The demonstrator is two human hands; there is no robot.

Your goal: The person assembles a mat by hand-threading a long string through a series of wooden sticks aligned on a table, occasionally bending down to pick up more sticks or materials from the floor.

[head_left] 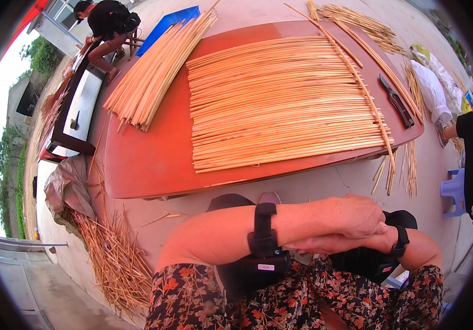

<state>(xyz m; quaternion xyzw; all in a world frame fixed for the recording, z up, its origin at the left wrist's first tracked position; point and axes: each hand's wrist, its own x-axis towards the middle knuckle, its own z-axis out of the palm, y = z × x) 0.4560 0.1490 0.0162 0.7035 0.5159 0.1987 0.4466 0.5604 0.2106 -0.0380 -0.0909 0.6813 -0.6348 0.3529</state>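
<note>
In front of my body my arms are crossed. My left hand (pixel 360 215) is closed, curled over my right wrist, its fingertips mostly hidden. Beneath the left forearm lies my right hand (pixel 324 243), partly covered, with its fingers stretched out toward the left and no object seen in it. Neither hand touches the table. Beyond them, on the red-brown table (pixel 143 159), a flat mat-like row of peeled sticks (pixel 280 104) is laid side by side. One long stick (pixel 366 91) rests across its right end. Black-handled pruning shears (pixel 396 103) lie to the right of it.
A stick bundle (pixel 157 66) overhangs the table's left corner near a blue tray (pixel 165 26). Loose stalks (pixel 113 258) spill from a sack (pixel 71 184) at left. Another person (pixel 107 27) bends at far left. More sticks (pixel 363 25) and a purple stool (pixel 454 192) stand around.
</note>
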